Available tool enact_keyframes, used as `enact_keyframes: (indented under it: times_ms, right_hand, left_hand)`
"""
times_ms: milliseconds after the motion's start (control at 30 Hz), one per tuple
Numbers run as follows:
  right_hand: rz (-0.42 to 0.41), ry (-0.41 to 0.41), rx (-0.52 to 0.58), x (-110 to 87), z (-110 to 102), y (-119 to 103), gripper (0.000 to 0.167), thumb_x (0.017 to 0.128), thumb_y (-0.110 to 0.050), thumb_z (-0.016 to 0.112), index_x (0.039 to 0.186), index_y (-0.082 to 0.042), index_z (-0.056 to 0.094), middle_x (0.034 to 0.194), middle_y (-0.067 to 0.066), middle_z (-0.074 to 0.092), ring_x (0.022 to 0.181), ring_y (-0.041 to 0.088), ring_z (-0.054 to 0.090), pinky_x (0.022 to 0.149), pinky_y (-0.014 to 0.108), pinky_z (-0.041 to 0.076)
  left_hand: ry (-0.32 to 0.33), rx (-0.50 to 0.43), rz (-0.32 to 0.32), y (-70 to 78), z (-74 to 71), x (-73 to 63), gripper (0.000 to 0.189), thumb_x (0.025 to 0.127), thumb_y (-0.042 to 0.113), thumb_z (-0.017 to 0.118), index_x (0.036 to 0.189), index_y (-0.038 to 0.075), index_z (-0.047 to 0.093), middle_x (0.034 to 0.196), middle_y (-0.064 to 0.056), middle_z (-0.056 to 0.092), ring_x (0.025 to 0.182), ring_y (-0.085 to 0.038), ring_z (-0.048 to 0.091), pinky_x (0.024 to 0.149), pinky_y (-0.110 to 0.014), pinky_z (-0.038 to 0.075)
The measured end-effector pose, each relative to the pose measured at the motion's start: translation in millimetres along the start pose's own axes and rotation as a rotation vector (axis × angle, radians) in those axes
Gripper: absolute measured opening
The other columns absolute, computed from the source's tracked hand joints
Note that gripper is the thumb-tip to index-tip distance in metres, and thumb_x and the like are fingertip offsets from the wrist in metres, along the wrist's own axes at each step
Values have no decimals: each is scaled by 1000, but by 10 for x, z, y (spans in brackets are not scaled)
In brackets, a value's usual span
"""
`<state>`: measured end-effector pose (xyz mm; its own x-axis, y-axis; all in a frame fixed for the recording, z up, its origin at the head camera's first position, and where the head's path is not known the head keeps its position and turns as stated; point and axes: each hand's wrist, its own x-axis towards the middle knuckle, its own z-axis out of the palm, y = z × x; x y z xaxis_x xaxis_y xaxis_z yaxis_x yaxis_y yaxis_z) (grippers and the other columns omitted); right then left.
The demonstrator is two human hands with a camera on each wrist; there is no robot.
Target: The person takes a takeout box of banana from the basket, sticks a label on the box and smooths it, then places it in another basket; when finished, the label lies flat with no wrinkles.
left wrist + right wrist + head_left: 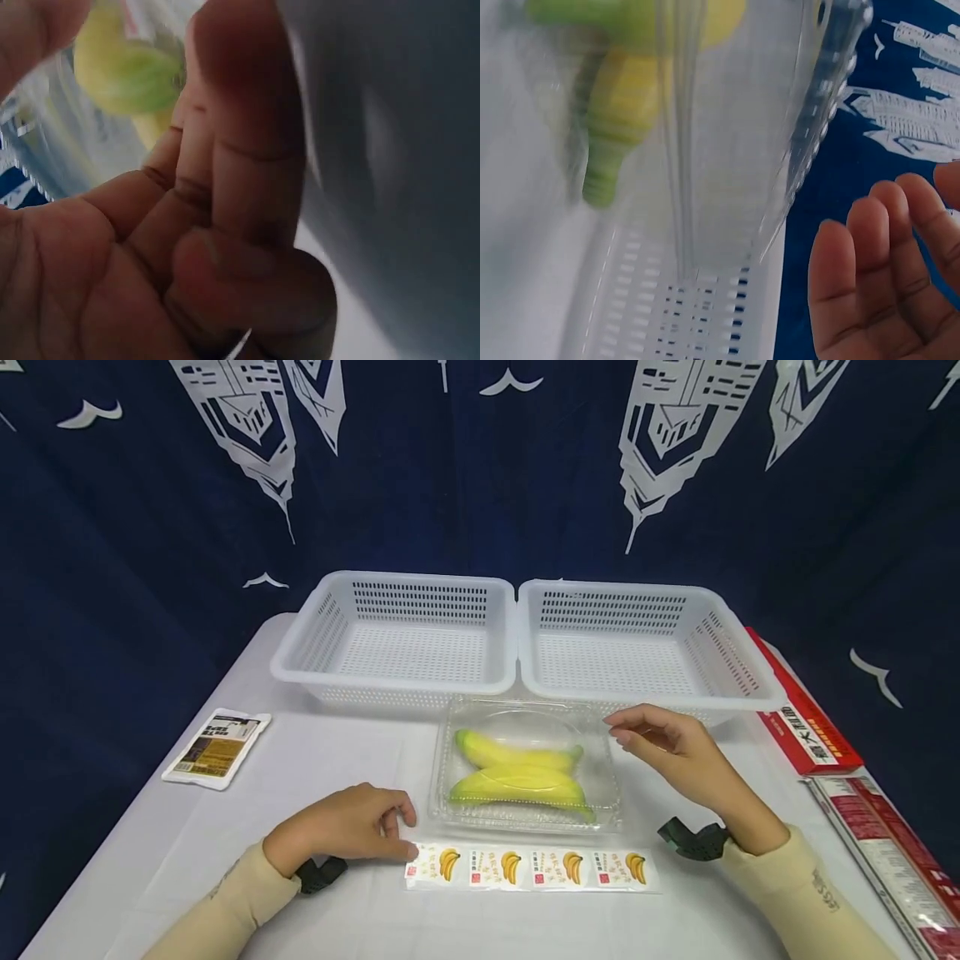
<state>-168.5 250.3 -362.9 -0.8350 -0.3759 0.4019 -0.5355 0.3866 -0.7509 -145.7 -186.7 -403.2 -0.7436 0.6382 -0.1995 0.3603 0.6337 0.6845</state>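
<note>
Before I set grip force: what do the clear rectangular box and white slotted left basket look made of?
Clear rectangular box: likely thin, glossy plastic; yellow-green bananas show through, edges glint. White slotted left basket: probably moulded plastic, satin; even colour, regular slots. Exact polymers unclear.

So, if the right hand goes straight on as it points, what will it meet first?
Probably the clear box holding the bananas; its edge looks close to the right hand, but depth is unclear.

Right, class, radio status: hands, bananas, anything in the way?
Left hand at left end of banana-label strip. Right hand beside clear plastic clamshell. Two bananas inside; nothing visible between hands and clamshell.
</note>
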Motion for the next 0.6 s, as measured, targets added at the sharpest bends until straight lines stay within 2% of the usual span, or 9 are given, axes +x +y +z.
enact_keyframes:
  times_ms: [167,300,467,600]
  right_hand:
    - [-67,-76,53,-15,87,-81,21,100,11,67,119,6,74,112,4,77,101,10,71,94,15,54]
    - [-91,-102,71,-5,109,-138,22,100,13,65,119,6,73,111,9,76,101,13,72,94,17,56]
    - [-80,-133,96,3,119,-216,22,100,12,66,119,5,73,111,4,76,101,13,72,96,18,56]
    - [-100,-181,123,25,152,-297,21,100,12,66,118,5,74,110,-3,76,100,10,71,96,19,56]
  left_hand:
    - [-25,31,25,54,97,3,35,81,27,95,103,17,70,76,18,64,61,-2,55,68,-25,49]
    - [-31,23,48,64,120,10,27,81,17,94,93,17,69,75,19,65,62,1,54,67,-24,49]
    - [-90,-77,72,79,92,-5,18,88,13,87,88,14,69,74,17,65,61,3,52,62,-20,46]
    - [-174,-212,108,145,23,-54,21,93,14,82,83,14,64,69,15,66,54,3,47,56,-16,36]
